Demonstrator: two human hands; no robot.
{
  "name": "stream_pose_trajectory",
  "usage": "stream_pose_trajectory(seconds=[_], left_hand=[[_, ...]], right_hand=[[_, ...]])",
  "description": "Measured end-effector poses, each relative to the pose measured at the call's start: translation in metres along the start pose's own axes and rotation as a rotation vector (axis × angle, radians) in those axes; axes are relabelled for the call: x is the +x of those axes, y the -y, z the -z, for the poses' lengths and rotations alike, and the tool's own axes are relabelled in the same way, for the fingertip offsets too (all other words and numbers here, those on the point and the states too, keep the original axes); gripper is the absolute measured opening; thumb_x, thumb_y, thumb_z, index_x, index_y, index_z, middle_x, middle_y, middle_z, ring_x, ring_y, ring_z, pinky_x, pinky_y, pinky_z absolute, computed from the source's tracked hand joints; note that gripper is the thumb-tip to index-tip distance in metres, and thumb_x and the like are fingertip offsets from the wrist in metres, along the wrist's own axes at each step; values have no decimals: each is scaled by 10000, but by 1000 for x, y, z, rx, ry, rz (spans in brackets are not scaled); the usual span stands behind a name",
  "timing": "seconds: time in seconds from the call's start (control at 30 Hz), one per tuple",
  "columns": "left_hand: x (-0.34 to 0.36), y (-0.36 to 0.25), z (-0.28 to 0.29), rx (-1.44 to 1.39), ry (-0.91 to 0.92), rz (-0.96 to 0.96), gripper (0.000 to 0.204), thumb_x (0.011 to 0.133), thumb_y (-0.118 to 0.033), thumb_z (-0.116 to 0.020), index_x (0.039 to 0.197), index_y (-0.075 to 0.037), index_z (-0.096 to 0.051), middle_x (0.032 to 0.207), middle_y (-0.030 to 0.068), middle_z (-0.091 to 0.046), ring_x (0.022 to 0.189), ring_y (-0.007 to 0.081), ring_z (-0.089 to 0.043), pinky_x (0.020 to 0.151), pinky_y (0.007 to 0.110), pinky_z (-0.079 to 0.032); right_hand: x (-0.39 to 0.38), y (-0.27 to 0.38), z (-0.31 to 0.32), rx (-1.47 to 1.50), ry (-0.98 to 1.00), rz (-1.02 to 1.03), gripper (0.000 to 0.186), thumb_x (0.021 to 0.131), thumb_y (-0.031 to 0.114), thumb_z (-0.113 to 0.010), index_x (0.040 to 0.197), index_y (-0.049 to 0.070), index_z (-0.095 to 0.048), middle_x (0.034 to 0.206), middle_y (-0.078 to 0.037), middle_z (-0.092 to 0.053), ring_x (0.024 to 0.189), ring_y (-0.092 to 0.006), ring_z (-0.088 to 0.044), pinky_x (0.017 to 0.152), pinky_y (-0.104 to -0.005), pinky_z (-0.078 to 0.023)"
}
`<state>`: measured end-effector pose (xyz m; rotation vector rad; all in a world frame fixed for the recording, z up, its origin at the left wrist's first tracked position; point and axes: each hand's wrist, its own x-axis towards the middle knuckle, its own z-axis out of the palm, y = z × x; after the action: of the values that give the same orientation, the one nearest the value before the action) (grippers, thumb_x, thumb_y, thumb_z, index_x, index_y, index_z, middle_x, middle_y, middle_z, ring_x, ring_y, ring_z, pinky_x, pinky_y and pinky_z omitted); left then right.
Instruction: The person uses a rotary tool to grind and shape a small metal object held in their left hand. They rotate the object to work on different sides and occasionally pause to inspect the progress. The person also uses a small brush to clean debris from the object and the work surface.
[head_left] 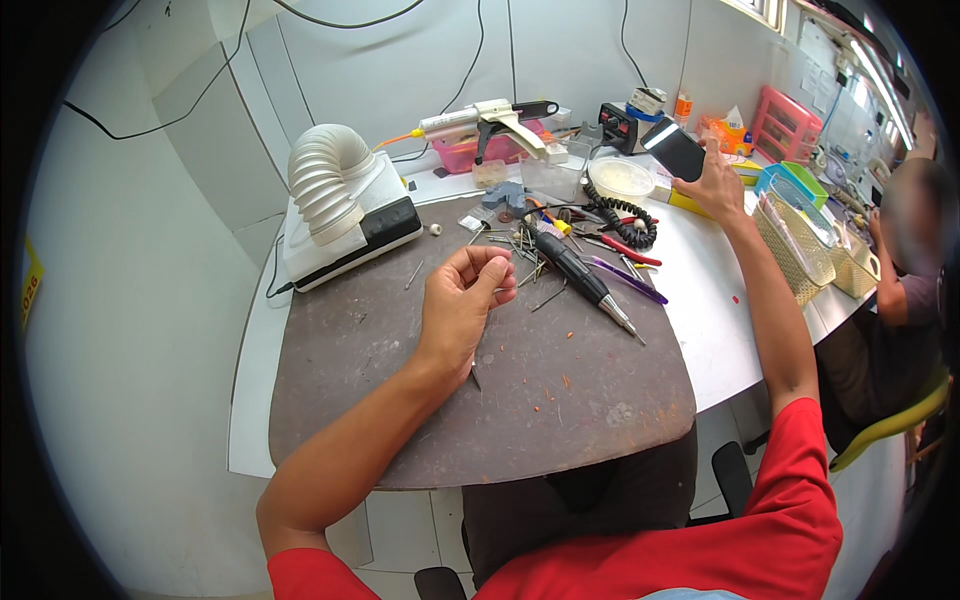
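Over the brown work mat (330,400), my left hand (465,295) is closed, its thumb pressed to the curled fingers. A thin dark pointed tip (476,378) shows below that hand. Whether it belongs to something in the grip I cannot make out. My right hand (712,188) reaches far to the right, its fingers around a dark smartphone (674,148) that is tilted up. Nearest to the left hand lie a black electric screwdriver (578,268) with a metal bit and a purple slim tool (630,280). Red-handled pliers (630,250) rest just beyond them.
A white fume extractor (355,215) with a ribbed hose stands at the back left. Behind the tools are a caulking gun (505,125) on a pink basket, a round white tub (622,178) and a black power unit (620,128). Woven baskets (795,245) and a seated person (910,240) are at the right.
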<state>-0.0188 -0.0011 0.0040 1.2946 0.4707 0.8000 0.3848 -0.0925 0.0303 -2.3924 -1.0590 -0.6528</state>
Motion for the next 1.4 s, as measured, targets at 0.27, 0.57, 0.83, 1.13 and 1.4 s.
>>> stream_pose_trajectory(seconds=[0.27, 0.57, 0.83, 1.13, 1.4], left_hand=[[1, 3, 2, 1, 0, -1, 201, 926, -204, -635, 1045, -42, -612, 958, 33, -600, 891, 101, -573, 826, 281, -511], [0, 1, -1, 8, 1, -8, 199, 933, -194, -622, 1051, -35, -603, 961, 37, -598, 891, 103, -574, 827, 280, -510], [1, 2, 1, 9, 1, -19, 182, 938, -177, -605, 1048, -32, -606, 955, 38, -595, 890, 107, -574, 827, 280, -510], [0, 1, 1, 15, 1, -17, 168, 931, -155, -608, 1043, -29, -615, 931, 28, -600, 870, 89, -580, 819, 265, -519], [0, 1, -2, 35, 0, -20, 177, 931, -154, -607, 1047, -20, -614, 933, 34, -600, 868, 96, -585, 818, 264, -527]], right_hand=[[-5, 2, 4, -3, -100, 128, 723, 628, 354, -811, 1218, 149, -447, 1028, -148, -659, 951, -335, -652, 797, -428, -531], [-2, -1, 0, -38, -83, 67, 749, 647, 379, -804, 1224, 119, -403, 953, -167, -675, 859, -348, -677, 739, -441, -538], [-10, 12, 11, 2, -39, 15, 798, 676, 357, -803, 1265, 75, -344, 997, -209, -657, 902, -369, -667, 789, -433, -528], [-11, 8, 3, -7, -102, 104, 720, 692, 341, -793, 1221, 104, -365, 1028, -188, -648, 921, -363, -662, 788, -438, -521], [-6, 0, -3, -61, -138, 120, 725, 680, 383, -808, 1193, 112, -374, 965, -179, -649, 896, -346, -666, 758, -416, -527]])
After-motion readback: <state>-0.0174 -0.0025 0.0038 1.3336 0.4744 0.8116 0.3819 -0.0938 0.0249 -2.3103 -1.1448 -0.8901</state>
